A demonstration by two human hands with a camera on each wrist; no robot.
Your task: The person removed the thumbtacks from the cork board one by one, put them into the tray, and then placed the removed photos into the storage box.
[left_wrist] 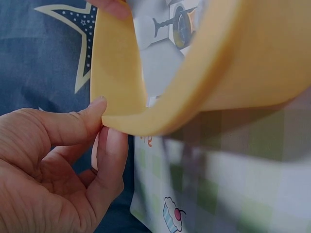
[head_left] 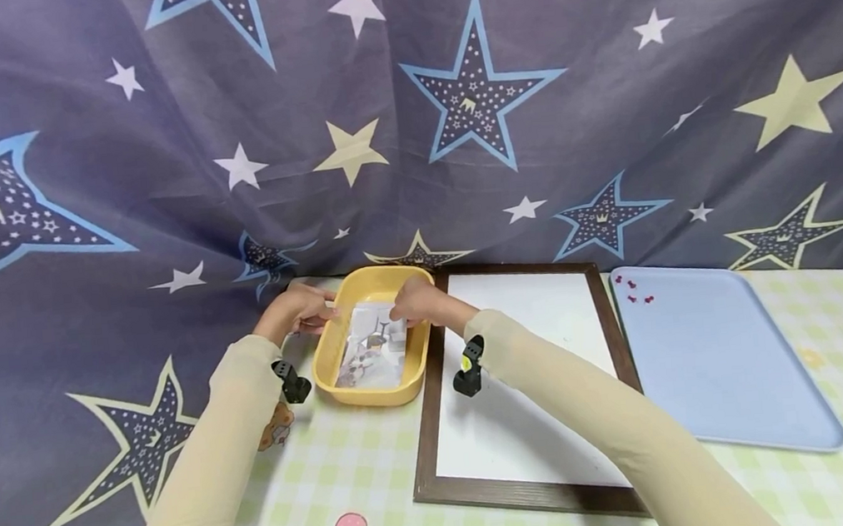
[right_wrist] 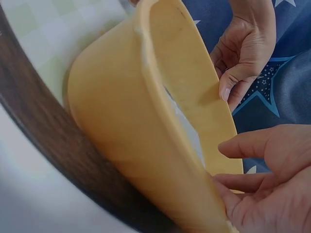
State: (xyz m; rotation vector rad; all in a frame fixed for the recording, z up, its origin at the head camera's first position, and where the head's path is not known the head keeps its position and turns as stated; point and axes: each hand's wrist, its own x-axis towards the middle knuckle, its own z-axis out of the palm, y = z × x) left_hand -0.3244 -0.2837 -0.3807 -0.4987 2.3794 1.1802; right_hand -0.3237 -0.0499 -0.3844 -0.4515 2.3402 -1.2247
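A yellow plastic basin (head_left: 384, 396) stands at the back of the table, with printed picture sheets (head_left: 374, 346) lying inside it. My left hand (head_left: 303, 307) is at the basin's left side, pinching the rim between thumb and fingers, as the left wrist view shows. Over the opposite rim comes my right hand (head_left: 419, 301), its fingers close above the sheets in the head view. In the right wrist view, a gap parts its thumb from its other fingers (right_wrist: 243, 182), which lie against the rim. Part of the sheets is hidden behind the basin wall there.
Right beside the basin lies a white board (head_left: 507, 431) in a dark brown frame (head_left: 517, 495), under my right forearm. Farther right is a light blue tray (head_left: 715, 354) with several red push pins (head_left: 631, 285) in one corner. A star-patterned curtain (head_left: 461, 201) hangs behind the checked tablecloth (head_left: 378, 459).
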